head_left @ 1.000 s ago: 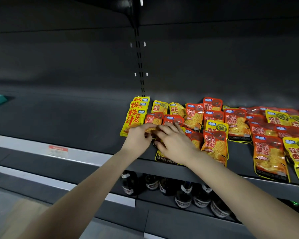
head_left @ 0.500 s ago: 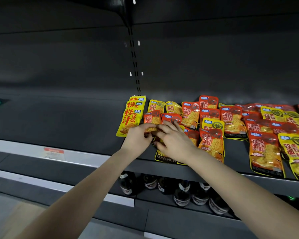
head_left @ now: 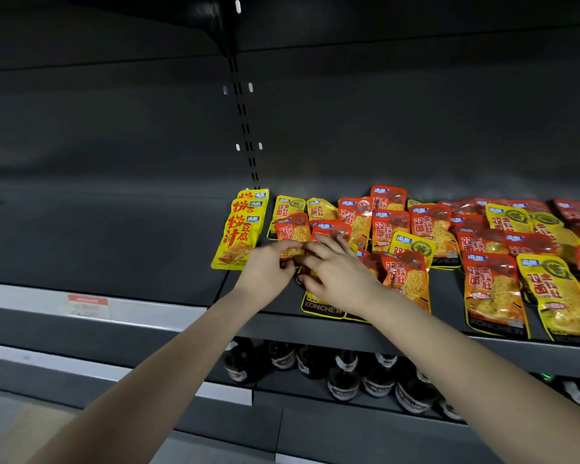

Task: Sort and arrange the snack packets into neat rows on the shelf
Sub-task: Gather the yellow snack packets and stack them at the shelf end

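Several red and yellow snack packets lie scattered over the dark shelf (head_left: 114, 249), from its middle to the right edge. A stack of yellow packets (head_left: 235, 232) lies at the left end of the spread. My left hand (head_left: 268, 269) pinches the lower end of a red packet (head_left: 292, 229) with thumb and fingers. My right hand (head_left: 335, 271) lies just beside it, fingers curled over a yellow packet with a black KONCHEW base (head_left: 322, 308) near the front edge. The packets under both hands are mostly hidden.
The left half of the shelf holds no packets. A price strip with a red label (head_left: 87, 301) runs along the front edge. Dark bottles (head_left: 344, 380) stand on the shelf below. A slotted upright (head_left: 245, 128) runs up the back wall.
Both hands stay together on the same packets at the shelf's front. The view has shifted slightly; the packets have not visibly moved.
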The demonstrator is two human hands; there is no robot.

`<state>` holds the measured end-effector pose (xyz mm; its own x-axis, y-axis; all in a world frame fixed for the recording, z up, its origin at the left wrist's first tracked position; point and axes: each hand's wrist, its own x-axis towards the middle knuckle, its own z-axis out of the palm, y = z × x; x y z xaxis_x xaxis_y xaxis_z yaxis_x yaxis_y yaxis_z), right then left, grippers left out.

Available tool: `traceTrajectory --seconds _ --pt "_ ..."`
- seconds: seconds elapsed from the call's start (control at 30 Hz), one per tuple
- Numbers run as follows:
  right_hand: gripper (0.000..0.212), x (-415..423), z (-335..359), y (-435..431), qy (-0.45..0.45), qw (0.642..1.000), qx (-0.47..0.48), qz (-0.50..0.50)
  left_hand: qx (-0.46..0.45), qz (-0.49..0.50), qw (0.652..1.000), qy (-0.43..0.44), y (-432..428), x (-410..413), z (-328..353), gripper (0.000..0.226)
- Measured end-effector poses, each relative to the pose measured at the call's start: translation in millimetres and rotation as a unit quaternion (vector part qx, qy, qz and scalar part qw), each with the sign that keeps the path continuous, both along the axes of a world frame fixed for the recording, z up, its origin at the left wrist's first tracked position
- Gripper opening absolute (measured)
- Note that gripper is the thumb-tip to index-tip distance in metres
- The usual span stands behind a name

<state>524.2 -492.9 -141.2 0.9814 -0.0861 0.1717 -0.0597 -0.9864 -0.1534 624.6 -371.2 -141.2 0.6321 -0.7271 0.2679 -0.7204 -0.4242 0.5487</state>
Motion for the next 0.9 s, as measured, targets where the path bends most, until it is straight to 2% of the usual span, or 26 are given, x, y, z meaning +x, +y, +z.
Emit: traceTrajectory --seconds 0.9 --pt "0.044 -28 -2 -32 -0.023 0.999 -0.006 -0.029 -0.003 -0.012 1.000 0.001 -40 -19 1 0.035"
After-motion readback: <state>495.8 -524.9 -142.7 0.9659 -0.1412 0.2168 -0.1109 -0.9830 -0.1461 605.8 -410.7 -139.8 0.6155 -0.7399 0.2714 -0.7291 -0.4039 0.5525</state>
